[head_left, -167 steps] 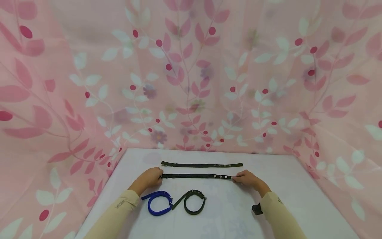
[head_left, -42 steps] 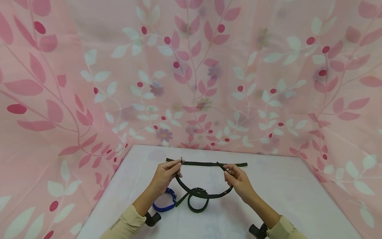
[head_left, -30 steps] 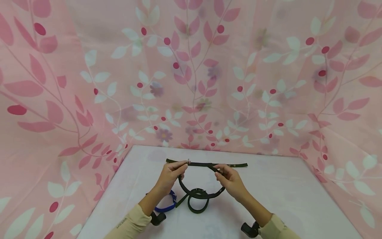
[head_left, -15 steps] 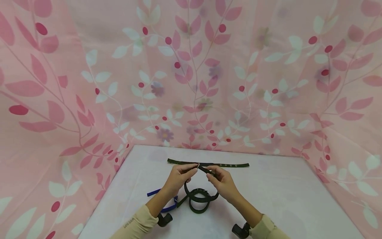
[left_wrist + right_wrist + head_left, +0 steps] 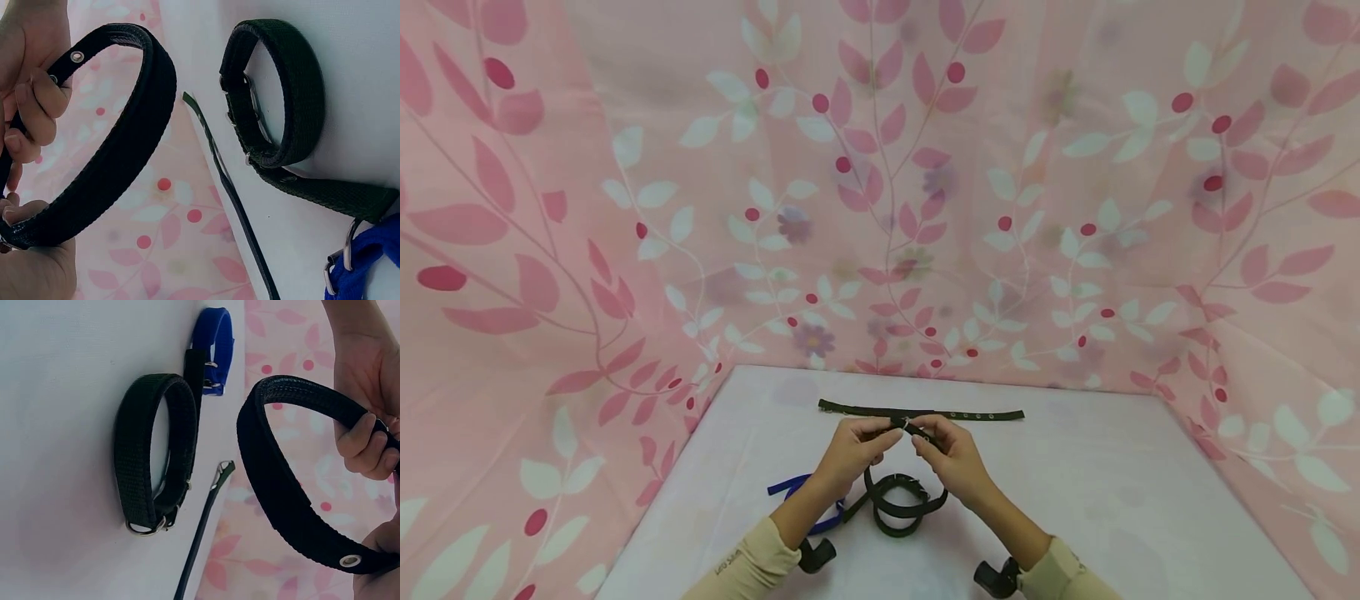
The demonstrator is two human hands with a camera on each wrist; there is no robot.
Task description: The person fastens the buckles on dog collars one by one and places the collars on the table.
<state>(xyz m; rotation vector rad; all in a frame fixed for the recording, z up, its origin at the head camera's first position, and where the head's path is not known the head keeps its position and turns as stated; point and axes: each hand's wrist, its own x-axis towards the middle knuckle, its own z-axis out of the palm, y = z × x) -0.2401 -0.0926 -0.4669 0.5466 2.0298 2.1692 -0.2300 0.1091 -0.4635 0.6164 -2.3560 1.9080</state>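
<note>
A black dog collar (image 5: 115, 169) with metal eyelets hangs in a loop above the table, held by both hands. My left hand (image 5: 848, 457) pinches it at the buckle end. My right hand (image 5: 958, 464) pinches the eyelet end close by, and the fingertips of both hands nearly meet at the metal buckle (image 5: 907, 425). The strap tip appears to pass through the buckle, but fingers partly hide it. Below the held loop, a buckled green dog collar (image 5: 131, 456) lies coiled on the table, its tail sticking out to the left.
A coiled blue dog collar (image 5: 786, 485) lies to the left, partly behind my left forearm. Farther back, a green dog collar (image 5: 1000, 416) is laid out straight on the white table (image 5: 1112, 483). Pink floral cloth (image 5: 880, 208) encloses the back and sides.
The black collar was lifted from the table and bent into a loop. Both hands have come together, and the strap end has moved to the buckle.
</note>
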